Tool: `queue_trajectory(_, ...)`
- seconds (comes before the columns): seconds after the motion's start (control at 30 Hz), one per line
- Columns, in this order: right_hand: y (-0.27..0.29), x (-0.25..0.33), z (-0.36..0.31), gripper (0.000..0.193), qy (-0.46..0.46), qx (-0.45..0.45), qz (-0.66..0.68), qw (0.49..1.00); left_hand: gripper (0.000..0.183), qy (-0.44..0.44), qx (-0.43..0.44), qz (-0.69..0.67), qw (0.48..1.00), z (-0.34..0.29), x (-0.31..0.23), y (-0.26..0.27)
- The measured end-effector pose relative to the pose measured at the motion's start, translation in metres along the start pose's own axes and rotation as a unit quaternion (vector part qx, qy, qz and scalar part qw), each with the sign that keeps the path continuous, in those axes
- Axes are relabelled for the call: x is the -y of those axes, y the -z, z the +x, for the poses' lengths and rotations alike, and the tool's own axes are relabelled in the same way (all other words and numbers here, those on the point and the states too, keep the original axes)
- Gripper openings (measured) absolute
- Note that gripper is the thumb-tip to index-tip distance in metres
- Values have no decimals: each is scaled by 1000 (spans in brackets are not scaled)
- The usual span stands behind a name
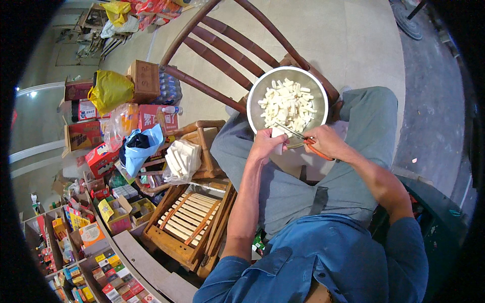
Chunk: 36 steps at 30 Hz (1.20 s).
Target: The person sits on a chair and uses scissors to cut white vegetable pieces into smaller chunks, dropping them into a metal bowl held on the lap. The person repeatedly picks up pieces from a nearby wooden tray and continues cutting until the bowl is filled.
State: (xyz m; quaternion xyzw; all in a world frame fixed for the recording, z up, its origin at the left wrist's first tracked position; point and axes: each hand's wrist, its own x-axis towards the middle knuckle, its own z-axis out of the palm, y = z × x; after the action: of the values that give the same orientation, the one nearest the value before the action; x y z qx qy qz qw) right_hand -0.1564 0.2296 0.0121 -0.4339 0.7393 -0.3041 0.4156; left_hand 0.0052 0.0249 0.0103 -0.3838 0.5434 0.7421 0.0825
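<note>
A wide steel bowl point(324, 91) sits on a wooden chair, in front of my lap. Many short, cut white pieces point(289, 103) are heaped in it. Over its near rim, my left hand point(263, 145) is closed on a white stick point(277, 135), partly hidden by the fingers. My right hand point(328, 142) grips a pair of scissors point(319, 153) by its orange handles. The blades point left across the bowl, close beside the stick; whether they touch it I cannot tell.
A clear plastic bag point(191, 167) of longer white sticks rests on a wooden seat at my left. Below it stands a folded slatted chair point(188, 218). Shelves of small boxes point(113, 275), cartons point(144, 76) and a yellow bag point(110, 91) crowd the left side.
</note>
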Motion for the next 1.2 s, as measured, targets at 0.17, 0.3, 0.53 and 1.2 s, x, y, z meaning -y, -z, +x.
queue_trajectory(0.17,-6,-2,-2,35,-3,16,-16,1000,10,-22,15,-10,1000,2,0,-3)
queue_trajectory(0.3,-14,-1,-7,32,71,-100,-90,988,11,-30,28,3,999,4,4,-2)
queue_trajectory(0.53,1,0,-2,34,-3,4,8,1000,19,-9,-15,29,999,3,4,3)
queue_trajectory(1.2,0,-8,3,32,-11,-72,-26,997,20,34,23,-116,992,-4,4,-1)
